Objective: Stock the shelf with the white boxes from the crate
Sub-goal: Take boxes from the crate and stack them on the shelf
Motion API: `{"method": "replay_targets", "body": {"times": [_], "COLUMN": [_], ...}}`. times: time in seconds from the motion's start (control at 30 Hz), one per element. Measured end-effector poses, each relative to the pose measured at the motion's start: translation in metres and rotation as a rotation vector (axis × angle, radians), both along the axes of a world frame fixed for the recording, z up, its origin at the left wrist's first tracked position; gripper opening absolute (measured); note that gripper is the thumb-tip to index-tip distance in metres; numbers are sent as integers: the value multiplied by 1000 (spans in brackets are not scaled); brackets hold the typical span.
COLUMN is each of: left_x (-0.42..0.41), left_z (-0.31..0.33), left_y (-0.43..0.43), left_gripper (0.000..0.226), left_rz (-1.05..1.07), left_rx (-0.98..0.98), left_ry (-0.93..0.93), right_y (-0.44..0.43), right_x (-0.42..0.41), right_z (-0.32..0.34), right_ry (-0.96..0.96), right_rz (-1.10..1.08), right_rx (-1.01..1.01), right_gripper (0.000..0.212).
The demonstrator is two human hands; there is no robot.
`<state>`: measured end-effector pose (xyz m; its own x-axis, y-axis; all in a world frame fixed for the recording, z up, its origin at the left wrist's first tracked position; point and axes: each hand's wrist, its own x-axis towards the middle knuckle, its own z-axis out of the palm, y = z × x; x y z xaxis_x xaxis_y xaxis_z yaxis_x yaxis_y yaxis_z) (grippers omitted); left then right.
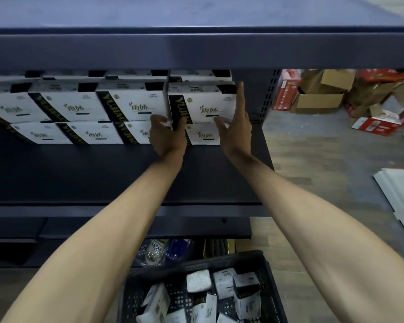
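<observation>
White boxes with black-and-gold stripes stand stacked in rows on the dark shelf (pixel 103 173). My left hand (pixel 167 134) and my right hand (pixel 236 127) both reach to the rightmost upper box (pixel 205 106). The left hand's fingers curl at its lower left corner. The right hand lies along the box's right side, index finger straight up, thumb against the front. The dark plastic crate (pixel 269 287) sits low in front, holding several more white boxes (pixel 246 296).
Another shelf board (pixel 196 50) hangs just above the stacked boxes. Bottles (pixel 154 250) lie on the floor behind the crate. Cardboard boxes (pixel 320 99) and red cartons (pixel 287 89) are piled right of the shelf; white sheets (pixel 399 190) lie on the floor.
</observation>
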<state>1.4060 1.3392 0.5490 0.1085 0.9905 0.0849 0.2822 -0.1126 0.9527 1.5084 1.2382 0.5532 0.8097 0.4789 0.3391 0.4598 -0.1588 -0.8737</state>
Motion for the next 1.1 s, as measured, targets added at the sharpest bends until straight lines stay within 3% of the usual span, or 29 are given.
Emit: {"method": "replay_targets", "body": {"times": [0.1, 0.33, 0.57, 0.87, 0.93, 1.1], "left_x": [7, 24, 28, 11, 0, -39], "left_z": [-4, -3, -3, 10, 15, 26], "left_y": [3, 11, 21, 0, -15, -45], "left_gripper": [39, 26, 25, 26, 28, 54], "left_rz": [2, 31, 36, -107, -133, -411], "left_rx": [-216, -314, -303, -347, -285, 377], "left_ry": [-139, -341, -181, -128, -65, 548], "right_y": [6, 21, 29, -9, -19, -38], "right_x": [-2, 3, 4, -12, -17, -35], "right_z": [-4, -8, -5, 3, 7, 24], "right_ry": [127, 179, 186, 161, 112, -138], "right_rz": [-37, -82, -129, -42, -3, 109], "right_rx": [54, 60, 15, -184, -230, -394], "right_gripper": [90, 52, 43, 54, 54, 71]}}
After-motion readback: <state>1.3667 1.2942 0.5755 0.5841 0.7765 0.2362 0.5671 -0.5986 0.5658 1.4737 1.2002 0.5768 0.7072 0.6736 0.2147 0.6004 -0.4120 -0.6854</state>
